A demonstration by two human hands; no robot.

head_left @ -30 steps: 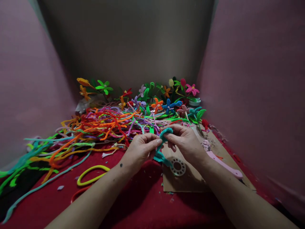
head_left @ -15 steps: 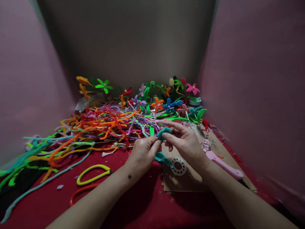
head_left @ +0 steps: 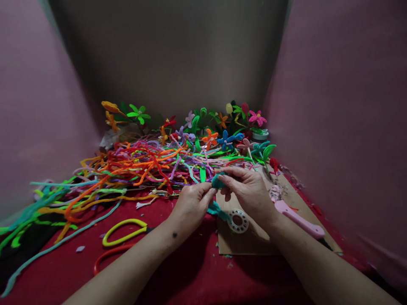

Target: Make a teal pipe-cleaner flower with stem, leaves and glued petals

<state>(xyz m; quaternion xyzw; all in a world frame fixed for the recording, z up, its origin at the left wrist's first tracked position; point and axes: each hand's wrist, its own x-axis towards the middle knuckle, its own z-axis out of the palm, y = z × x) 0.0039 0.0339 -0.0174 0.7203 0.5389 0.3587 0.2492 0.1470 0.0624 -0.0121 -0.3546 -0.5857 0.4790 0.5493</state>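
Observation:
Between my two hands is a small teal loop of pipe cleaner (head_left: 218,181), held above the near edge of the board. My left hand (head_left: 194,201) pinches its left end between thumb and fingers. The thumb and forefinger of my right hand (head_left: 247,189) close on its right side, while the other fingers curl behind. Below them lies another teal pipe cleaner piece (head_left: 219,210), its end touching a clear round spool (head_left: 238,221) with holes around its rim. Part of the held loop is hidden by my fingers.
A brown board (head_left: 244,245) lies on the red cloth (head_left: 190,271), with a pink-handled tool (head_left: 299,219) on it. Yellow and red handles (head_left: 124,232) lie at left. A heap of colourful pipe cleaners (head_left: 136,163) spreads behind, with finished fuzzy flowers (head_left: 225,140) along the back wall.
The fingers of my right hand have come down and closed further over the teal loop, which now looks narrower and more covered. My left hand has shifted slightly right.

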